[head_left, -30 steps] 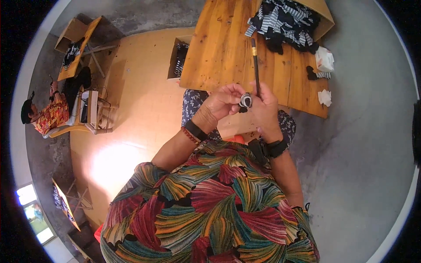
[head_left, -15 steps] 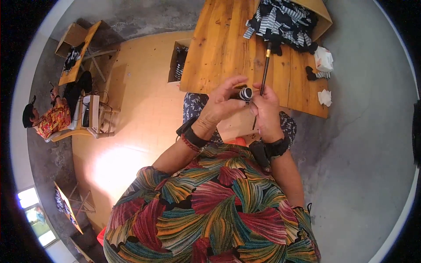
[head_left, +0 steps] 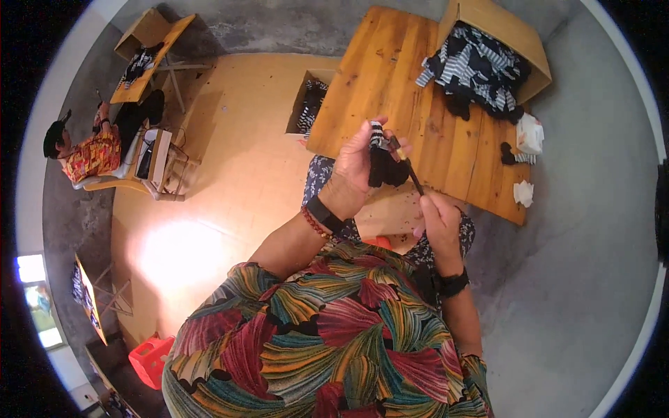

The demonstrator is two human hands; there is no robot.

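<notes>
My left hand (head_left: 352,167) is closed on a small knitted piece (head_left: 387,168), black with a grey-and-white striped end; I cannot tell whether it is a glove or a sock. The striped end sticks up by the fingertips, and the black part hangs beside the palm. In my right hand (head_left: 442,226), thumb and fingers pinch a thin dark stick (head_left: 415,181) with a gold-coloured band. Its far end lies against the knitted piece at my left fingers. Both hands are above my lap, at the table's near edge.
On the wooden table (head_left: 376,63), a tipped cardboard box (head_left: 542,66) spills striped knitted pieces (head_left: 481,66). Beside it lie a white packet (head_left: 529,134), another knitted piece (head_left: 517,155) and crumpled tissue (head_left: 523,193). A floor box (head_left: 296,118) stands left; another person (head_left: 94,153) sits farther left.
The stick has turned so its banded end meets the knitted piece. The piece, rolled up before, now hangs loose. My right hand has moved lower and away from the left. The view has shifted.
</notes>
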